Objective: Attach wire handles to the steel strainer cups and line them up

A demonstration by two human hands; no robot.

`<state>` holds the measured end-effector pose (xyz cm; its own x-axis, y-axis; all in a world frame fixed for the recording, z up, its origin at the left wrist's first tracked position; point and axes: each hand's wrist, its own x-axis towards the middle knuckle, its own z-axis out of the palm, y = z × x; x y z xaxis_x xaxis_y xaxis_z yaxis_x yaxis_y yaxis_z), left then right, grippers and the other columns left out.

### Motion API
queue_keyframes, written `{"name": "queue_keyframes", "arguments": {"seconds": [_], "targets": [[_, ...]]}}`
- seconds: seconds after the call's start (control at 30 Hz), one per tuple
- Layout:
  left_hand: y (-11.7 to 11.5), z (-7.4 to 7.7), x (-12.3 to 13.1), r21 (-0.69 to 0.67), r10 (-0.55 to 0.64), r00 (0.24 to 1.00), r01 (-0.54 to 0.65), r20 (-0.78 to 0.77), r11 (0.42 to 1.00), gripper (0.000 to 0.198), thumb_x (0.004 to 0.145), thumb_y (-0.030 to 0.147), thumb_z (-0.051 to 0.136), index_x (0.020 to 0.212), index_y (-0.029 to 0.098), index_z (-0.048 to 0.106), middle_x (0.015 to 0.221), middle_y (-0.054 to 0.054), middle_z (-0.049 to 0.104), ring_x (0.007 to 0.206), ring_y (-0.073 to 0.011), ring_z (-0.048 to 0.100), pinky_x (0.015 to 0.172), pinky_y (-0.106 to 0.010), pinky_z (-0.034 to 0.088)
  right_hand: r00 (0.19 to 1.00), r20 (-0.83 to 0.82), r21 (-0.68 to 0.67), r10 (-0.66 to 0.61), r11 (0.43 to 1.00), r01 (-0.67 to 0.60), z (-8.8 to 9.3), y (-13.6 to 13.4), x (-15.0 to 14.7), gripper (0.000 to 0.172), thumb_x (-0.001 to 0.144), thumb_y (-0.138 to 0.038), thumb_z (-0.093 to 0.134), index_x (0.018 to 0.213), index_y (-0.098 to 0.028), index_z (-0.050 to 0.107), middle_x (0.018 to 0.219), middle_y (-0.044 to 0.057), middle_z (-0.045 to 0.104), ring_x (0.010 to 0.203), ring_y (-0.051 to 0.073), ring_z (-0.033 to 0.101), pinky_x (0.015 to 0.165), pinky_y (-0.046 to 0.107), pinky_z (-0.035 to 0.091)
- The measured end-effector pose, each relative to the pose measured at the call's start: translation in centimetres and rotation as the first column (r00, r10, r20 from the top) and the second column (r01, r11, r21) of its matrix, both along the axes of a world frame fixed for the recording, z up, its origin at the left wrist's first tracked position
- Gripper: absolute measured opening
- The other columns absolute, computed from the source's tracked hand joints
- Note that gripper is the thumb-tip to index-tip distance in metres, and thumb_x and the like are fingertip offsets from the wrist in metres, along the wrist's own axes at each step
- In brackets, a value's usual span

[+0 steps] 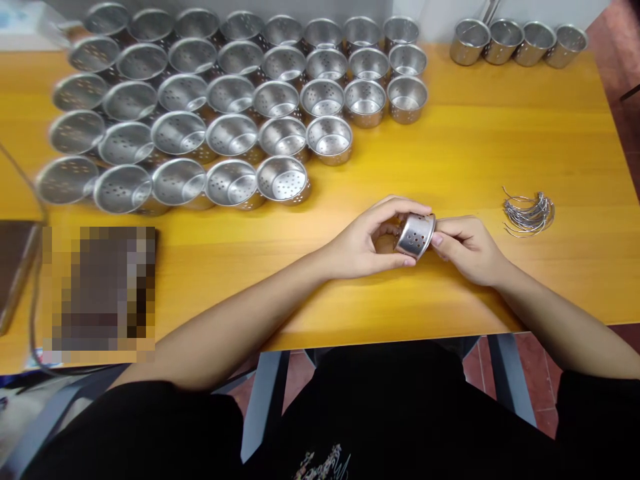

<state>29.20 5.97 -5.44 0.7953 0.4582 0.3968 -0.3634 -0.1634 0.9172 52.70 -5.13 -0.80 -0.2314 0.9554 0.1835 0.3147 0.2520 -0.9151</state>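
Note:
A small perforated metal cup [416, 235] is held on its side above the table near its front edge, its rim turned to the right. My left hand [367, 239] grips it from the left, thumb below and fingers over the top. At the rim, my right hand [465, 247] is closed, thumb and forefinger pinched against the edge. Whatever may lie between those right fingers is hidden. To the right of my hands lies a small heap of curved thin metal wires [529, 213].
Several rows of perforated metal cups [230, 133] fill the back left of the yellow table [465, 147]. More metal cups [505, 41] line the back right, with thin metal rods rising behind. A blurred-out dark object [103, 287] and a cable [35, 293] lie at the left.

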Motion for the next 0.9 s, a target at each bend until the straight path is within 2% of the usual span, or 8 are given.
{"name": "queue_keyframes", "arguments": {"seconds": [0.17, 0.37, 0.5, 0.73, 0.9], "targets": [[0.09, 0.01, -0.05, 0.006, -0.003, 1.000, 0.003, -0.023, 1.000, 0.083, 0.087, 0.032, 0.104, 0.162, 0.040, 0.069, 0.152, -0.012, 0.069, 0.143, -0.0303, 0.073, 0.114, -0.039, 0.068, 1.000, -0.030, -0.015, 0.006, 1.000, -0.007, 0.15, 0.07, 0.11, 0.056, 0.122, -0.049, 0.062, 0.075, -0.020, 0.061, 0.063, -0.004, 0.053, 0.056, 0.010, 0.046, 0.056, 0.027, 0.034], [0.00, -0.04, 0.07, -0.037, 0.004, 1.000, -0.005, -0.029, 0.999, 0.081, 0.086, 0.035, 0.105, 0.160, 0.038, 0.071, 0.154, -0.012, 0.071, 0.137, -0.0288, 0.075, 0.112, -0.039, 0.067, 0.995, -0.095, 0.022, -0.012, 1.000, 0.014, 0.31, -0.16, -0.21, 0.039, 0.121, -0.046, 0.065, 0.090, -0.021, 0.069, 0.069, -0.003, 0.059, 0.061, 0.013, 0.052, 0.062, 0.028, 0.043], [-0.14, -0.01, 0.10, -0.073, 0.008, 0.999, -0.011, -0.041, 0.997, 0.080, 0.088, 0.035, 0.104, 0.160, 0.037, 0.069, 0.151, -0.011, 0.075, 0.129, -0.0257, 0.078, 0.112, -0.039, 0.067, 0.997, -0.027, 0.060, -0.073, 0.995, 0.074, -0.01, -0.53, -0.24, 0.027, 0.121, -0.043, 0.065, 0.108, -0.023, 0.075, 0.074, -0.002, 0.062, 0.067, 0.016, 0.058, 0.065, 0.030, 0.046], [-0.05, 0.12, 0.05, -0.069, 0.019, 0.999, -0.022, -0.041, 0.997, 0.080, 0.086, 0.035, 0.106, 0.159, 0.039, 0.072, 0.151, -0.009, 0.074, 0.127, -0.0242, 0.080, 0.108, -0.035, 0.069, 0.992, 0.067, 0.143, -0.109, 0.985, 0.098, 0.25, -0.34, -0.24, 0.028, 0.123, -0.041, 0.062, 0.112, -0.023, 0.079, 0.070, -0.003, 0.060, 0.063, 0.015, 0.055, 0.068, 0.031, 0.048], [0.11, 0.48, -0.08, 0.058, 0.055, 0.997, -0.052, -0.049, 0.997, 0.080, 0.089, 0.037, 0.103, 0.163, 0.044, 0.072, 0.145, -0.009, 0.071, 0.133, -0.0263, 0.075, 0.110, -0.039, 0.068, 0.989, 0.095, 0.162, -0.116, 0.982, 0.100, 0.22, -0.21, -0.21, 0.029, 0.122, -0.042, 0.062, 0.111, -0.023, 0.080, 0.081, 0.001, 0.071, 0.067, 0.016, 0.058, 0.073, 0.033, 0.052]]}}
